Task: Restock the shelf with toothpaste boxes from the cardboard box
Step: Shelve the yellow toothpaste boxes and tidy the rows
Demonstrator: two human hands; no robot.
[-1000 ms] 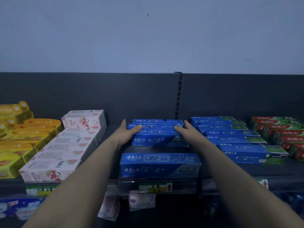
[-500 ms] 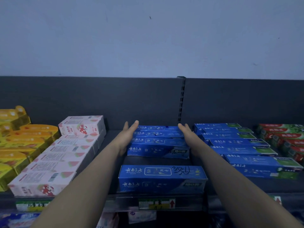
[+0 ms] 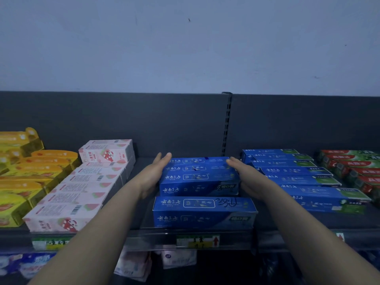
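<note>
A row of blue toothpaste boxes (image 3: 198, 175) lies flat on the dark shelf (image 3: 287, 223), one behind another. My left hand (image 3: 153, 176) presses flat against the row's left ends with straight fingers. My right hand (image 3: 245, 178) presses against the right ends the same way. In front of them, at the shelf's front lip, lies a single blue toothpaste box (image 3: 203, 212) with scribbled pen marks on top; neither hand touches it. The cardboard box is out of view.
Pink children's toothpaste boxes (image 3: 82, 186) fill the lane to the left, yellow packs (image 3: 24, 177) beyond them. Blue-green boxes (image 3: 298, 177) and red-green boxes (image 3: 353, 169) lie to the right. A dark back panel (image 3: 144, 124) closes the shelf. Price labels (image 3: 197, 241) hang on the front rail.
Both hands changed from gripping the blue row over its top to lying flat against its two ends. The row now lies squared up, closer to the front box.
</note>
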